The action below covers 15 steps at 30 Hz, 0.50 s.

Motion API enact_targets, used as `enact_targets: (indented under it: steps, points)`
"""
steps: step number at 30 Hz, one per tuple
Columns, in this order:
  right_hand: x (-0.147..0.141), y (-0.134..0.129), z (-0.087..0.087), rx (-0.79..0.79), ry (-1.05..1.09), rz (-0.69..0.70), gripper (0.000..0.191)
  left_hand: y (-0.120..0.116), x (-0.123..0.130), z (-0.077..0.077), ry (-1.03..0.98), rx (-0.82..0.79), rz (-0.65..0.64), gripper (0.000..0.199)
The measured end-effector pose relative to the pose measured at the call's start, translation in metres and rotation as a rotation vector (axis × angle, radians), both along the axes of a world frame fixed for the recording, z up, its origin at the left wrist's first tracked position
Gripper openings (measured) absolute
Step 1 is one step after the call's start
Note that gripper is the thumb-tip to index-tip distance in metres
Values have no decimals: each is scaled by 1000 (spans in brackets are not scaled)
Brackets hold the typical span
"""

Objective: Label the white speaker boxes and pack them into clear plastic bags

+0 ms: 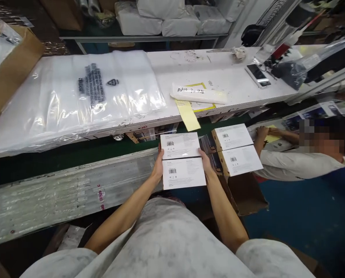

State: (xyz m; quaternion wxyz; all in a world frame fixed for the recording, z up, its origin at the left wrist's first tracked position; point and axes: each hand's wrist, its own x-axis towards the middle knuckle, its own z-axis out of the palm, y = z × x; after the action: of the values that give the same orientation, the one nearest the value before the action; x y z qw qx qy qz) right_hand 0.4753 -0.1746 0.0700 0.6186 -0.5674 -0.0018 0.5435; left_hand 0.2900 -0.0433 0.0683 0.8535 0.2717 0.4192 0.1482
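Observation:
Two white printed boxes with barcodes, a far box (pixel 180 146) and a near box (pixel 184 172), lie edge to edge in front of me. My left hand (pixel 158 164) grips their left side, with the thumb showing along the edge. On the opposite side my right hand (pixel 205 160) presses against the pair, so both boxes are squeezed between my palms. The undersides and most of my fingers are hidden. Just right of my right hand sit two more white boxes, one farther (pixel 233 137) and one nearer (pixel 240 159), with brown sides.
A white bench (pixel 227 77) runs across, carrying stacked clear plastic bags (pixel 126 85), a marked white roll (pixel 198 94), a yellow paper strip (pixel 188 115) and a phone (pixel 258 75). An open carton (pixel 247 193) stands low at right. A co-worker's sleeve (pixel 299 164) is beyond it.

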Motion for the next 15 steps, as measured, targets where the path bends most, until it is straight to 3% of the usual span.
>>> enact_targets:
  steps: [4, 7, 12, 15]
  points:
    - [-6, -1, 2, 86, 64, -5, 64, -5, -13, 3, -57, -55, 63, 83]
    - [-6, -3, 6, 67, 32, 2, 66, -18, -15, 2, -97, -28, 142, 83]
    - [24, -7, 5, -64, -146, 64, 69, -46, 15, -5, -90, 119, 268, 90]
    - [46, -5, 19, -189, -349, 127, 74, -49, 26, -9, -39, 239, 284, 83]
